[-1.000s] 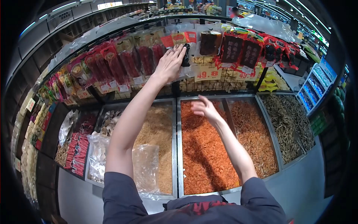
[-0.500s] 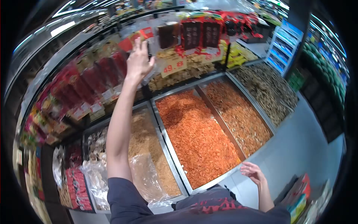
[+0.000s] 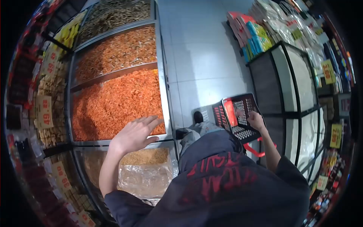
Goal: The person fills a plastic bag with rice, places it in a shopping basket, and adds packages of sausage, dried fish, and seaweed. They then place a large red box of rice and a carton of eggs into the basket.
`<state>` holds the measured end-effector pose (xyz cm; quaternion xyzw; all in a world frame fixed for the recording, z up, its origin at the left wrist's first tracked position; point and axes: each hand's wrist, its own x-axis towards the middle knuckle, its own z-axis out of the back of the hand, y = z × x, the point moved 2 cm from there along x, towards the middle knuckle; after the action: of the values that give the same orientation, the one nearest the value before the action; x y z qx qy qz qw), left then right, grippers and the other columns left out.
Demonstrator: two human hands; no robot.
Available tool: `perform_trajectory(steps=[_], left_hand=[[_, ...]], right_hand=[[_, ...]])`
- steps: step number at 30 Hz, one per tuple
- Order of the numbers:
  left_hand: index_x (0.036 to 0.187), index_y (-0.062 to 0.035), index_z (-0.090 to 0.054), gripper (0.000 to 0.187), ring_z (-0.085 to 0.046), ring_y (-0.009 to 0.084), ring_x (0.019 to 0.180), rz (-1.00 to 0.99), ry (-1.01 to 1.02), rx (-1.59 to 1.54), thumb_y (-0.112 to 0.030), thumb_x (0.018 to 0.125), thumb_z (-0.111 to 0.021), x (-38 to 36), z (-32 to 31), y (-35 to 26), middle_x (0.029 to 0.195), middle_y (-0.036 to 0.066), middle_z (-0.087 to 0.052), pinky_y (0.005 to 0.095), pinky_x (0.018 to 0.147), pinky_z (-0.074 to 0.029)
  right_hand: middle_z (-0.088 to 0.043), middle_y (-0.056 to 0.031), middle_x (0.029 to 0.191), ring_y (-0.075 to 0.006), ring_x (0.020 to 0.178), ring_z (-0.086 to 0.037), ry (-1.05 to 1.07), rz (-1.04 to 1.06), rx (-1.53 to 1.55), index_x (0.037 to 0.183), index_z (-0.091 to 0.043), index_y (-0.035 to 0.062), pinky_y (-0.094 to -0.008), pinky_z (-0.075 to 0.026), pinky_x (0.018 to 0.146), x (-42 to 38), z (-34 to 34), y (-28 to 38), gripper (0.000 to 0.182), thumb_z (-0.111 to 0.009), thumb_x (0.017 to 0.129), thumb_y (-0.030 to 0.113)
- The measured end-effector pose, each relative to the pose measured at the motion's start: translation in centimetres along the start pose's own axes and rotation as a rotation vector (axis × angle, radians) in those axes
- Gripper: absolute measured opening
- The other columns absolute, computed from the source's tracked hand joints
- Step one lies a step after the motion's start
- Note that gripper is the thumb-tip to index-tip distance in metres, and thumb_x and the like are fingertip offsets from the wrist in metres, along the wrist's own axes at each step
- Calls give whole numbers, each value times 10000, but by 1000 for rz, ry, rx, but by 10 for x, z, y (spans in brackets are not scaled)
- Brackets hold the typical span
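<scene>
My left hand (image 3: 136, 132) is open, palm down and fingers stretched, above the near end of a bin of orange dried shrimp (image 3: 117, 100). Nothing shows in it. My right hand (image 3: 256, 121) is closed, its fingers curled, over the right side of a black shopping basket (image 3: 244, 130). Whatever it may hold is hidden. A red packet (image 3: 230, 112) stands inside the basket at its left. The basket's red handle (image 3: 255, 152) shows below my right wrist.
Beside the shrimp are a second dried-shrimp bin (image 3: 121, 51), a bin of small brownish dried goods (image 3: 117, 17), and a tan bin under clear plastic (image 3: 145, 178). Grey floor (image 3: 204, 56) forms the aisle. A black-framed stand (image 3: 285, 75) with bagged goods is on the right.
My view has swung right and down. The left hand has come down from the hanging packets to over the shrimp. My right hand has curled closed, and the basket has come into view.
</scene>
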<state>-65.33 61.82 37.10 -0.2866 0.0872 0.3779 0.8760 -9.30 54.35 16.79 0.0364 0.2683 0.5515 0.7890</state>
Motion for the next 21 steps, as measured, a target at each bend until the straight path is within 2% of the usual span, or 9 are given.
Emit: perform_trajectory(steps=[5, 9, 11, 14, 16, 17, 18, 19, 21], left_hand=[[1324, -47, -517, 483, -553, 355, 1190, -233, 130, -133, -268, 912, -637, 54, 6, -59, 1299, 162, -572, 432, 1001, -460], [1293, -49, -544, 454, -592, 357, 1110, -217, 182, -119, -184, 879, -670, 102, -5, -99, 1250, 161, -597, 435, 940, -490], [1288, -42, -542, 445, -589, 367, 1097, -122, 278, -153, -189, 885, -663, 127, -17, -125, 1222, 165, -603, 436, 932, -488], [1264, -34, -556, 431, -585, 369, 1097, -219, 315, -90, -207, 885, -665, 163, -56, -167, 1199, 170, -608, 436, 936, -486], [1252, -40, -569, 430, -583, 368, 1106, -200, 399, -138, -195, 868, -688, 187, -84, -203, 1201, 169, -615, 432, 932, -479], [1250, -40, -571, 427, -588, 364, 1089, -231, 420, -176, -189, 867, -689, 195, -103, -216, 1173, 169, -625, 432, 924, -480], [1252, -43, -574, 426, -592, 359, 1086, -236, 477, -218, -187, 867, -688, 203, -119, -232, 1159, 166, -632, 429, 925, -480], [1253, -46, -577, 425, -595, 354, 1082, -240, 535, -258, -186, 868, -688, 210, -133, -249, 1146, 163, -638, 426, 926, -480], [1257, -53, -589, 427, -608, 341, 1070, -318, 573, -324, -196, 868, -692, 226, -160, -283, 1140, 159, -648, 422, 942, -477]], right_hand=[[-606, -190, 1077, -371, 1034, -599, -271, -149, -31, 1226, -560, 53, -446, -492, 885, -92, -27, -128, 508, -696, 738, 82], [-505, -202, 1260, -399, 1194, -485, -373, -307, -264, 1357, -420, 50, -467, -428, 1003, -161, -29, -181, 684, -722, 745, 91], [-460, -215, 1334, -409, 1236, -458, -419, -342, -227, 1400, -375, 35, -469, -414, 1020, -183, -30, -211, 746, -725, 745, 96], [-381, -237, 1435, -395, 1295, -445, -679, -583, 42, 1440, -299, -20, -449, -398, 1054, -200, -52, -274, 771, -701, 809, 165], [-420, -254, 1400, -379, 1187, -562, -637, -843, 807, 1433, -292, -29, -448, -504, 944, -181, -101, -335, 733, -677, 854, 200], [-498, -266, 1327, -352, 996, -669, -568, -931, 1447, 1409, -308, -45, -432, -586, 760, -164, -90, -307, 623, -602, 896, 152], [-625, -266, 1146, -309, 747, -703, -799, -856, 1639, 1377, -333, -56, -371, -589, 570, -147, -108, -306, 530, -520, 900, 80], [-687, -243, 982, -250, 589, -672, -798, -888, 1479, 1332, -384, -64, -309, -522, 464, -137, -101, -300, 462, -467, 887, 29], [-703, -220, 883, -126, 417, -493, -830, -933, 1489, 1227, -496, -47, -267, -360, 373, -127, -107, -305, 358, -477, 876, 17]])
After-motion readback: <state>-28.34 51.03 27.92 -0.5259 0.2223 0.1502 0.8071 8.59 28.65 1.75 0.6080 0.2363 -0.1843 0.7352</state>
